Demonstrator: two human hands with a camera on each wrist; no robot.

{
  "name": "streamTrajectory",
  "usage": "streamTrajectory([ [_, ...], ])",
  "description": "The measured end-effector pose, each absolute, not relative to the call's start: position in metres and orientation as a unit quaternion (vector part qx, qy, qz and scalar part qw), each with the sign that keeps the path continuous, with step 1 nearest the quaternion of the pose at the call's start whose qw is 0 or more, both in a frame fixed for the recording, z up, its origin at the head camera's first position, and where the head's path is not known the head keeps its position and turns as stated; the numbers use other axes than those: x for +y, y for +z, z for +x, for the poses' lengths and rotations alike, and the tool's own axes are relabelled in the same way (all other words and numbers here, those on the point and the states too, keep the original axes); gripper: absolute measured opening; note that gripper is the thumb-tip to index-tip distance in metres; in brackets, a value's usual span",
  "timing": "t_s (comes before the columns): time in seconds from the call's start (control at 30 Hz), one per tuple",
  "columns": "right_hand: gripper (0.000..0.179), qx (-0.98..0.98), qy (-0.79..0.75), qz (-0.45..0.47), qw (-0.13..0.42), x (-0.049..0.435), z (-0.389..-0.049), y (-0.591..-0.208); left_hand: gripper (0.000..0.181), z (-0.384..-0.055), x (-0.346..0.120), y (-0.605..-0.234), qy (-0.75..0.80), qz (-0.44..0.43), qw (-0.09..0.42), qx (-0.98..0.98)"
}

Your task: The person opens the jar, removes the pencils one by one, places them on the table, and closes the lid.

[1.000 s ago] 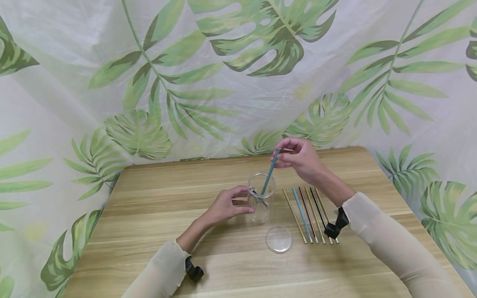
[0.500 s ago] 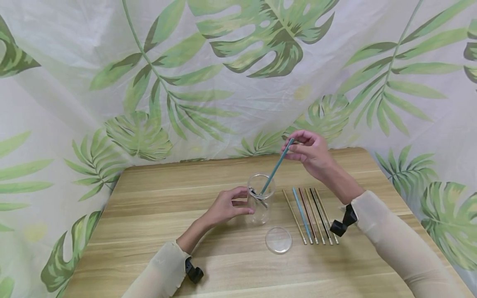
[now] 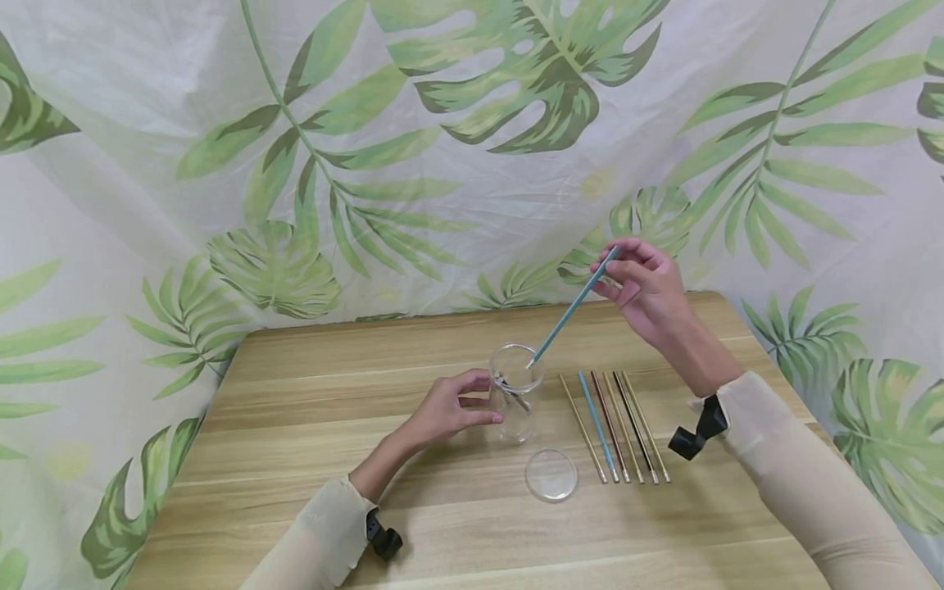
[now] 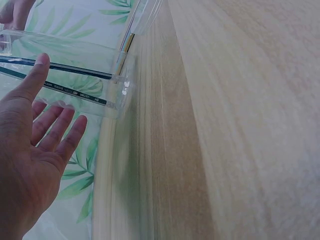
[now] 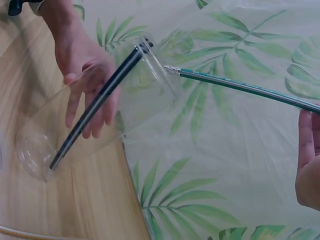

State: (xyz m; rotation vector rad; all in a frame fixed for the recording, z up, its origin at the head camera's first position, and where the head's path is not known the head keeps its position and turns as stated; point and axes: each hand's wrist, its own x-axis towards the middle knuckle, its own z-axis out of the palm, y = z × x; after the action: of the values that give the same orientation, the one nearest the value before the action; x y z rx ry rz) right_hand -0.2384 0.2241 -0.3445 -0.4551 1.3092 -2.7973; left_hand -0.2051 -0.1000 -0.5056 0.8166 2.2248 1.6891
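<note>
A clear cylindrical jar (image 3: 516, 424) stands on the table. My left hand (image 3: 442, 408) holds its left side, thumb in front and fingers behind. Inside the jar, a dark pencil (image 5: 95, 107) leans aslant; the left wrist view shows two pencil shapes through the wall. My right hand (image 3: 649, 287), raised at the upper right, pinches a green pencil (image 3: 575, 306) near its upper end. The pencil slopes down to the left, its eraser end at the jar's mouth. In the right wrist view, that hand is partly cut off at the edge.
Several pencils (image 3: 610, 426) in gold, blue, dark red and black lie in a row right of the jar. A clear round lid (image 3: 551, 475) lies in front of it. Behind the wooden table (image 3: 332, 352) hangs a leaf-patterned cloth (image 3: 516, 205).
My right hand has moved up and to the right, drawing the green pencil up until its eraser end is at the jar's mouth. The left hand and the jar have stayed put.
</note>
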Motion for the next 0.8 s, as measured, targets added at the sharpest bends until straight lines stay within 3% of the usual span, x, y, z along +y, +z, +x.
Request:
streamTrajectory([
  [0.43,0.024,0.395,-0.911,-0.119,0.000,0.252,-0.241,-0.348,0.062,-0.205,-0.100,-0.506,0.577,0.278,0.115,0.759],
  [0.8,0.027,0.390,-0.914,-0.113,0.022,0.274,-0.239,-0.360,0.061,-0.205,-0.100,-0.506,0.577,0.280,0.117,0.759],
])
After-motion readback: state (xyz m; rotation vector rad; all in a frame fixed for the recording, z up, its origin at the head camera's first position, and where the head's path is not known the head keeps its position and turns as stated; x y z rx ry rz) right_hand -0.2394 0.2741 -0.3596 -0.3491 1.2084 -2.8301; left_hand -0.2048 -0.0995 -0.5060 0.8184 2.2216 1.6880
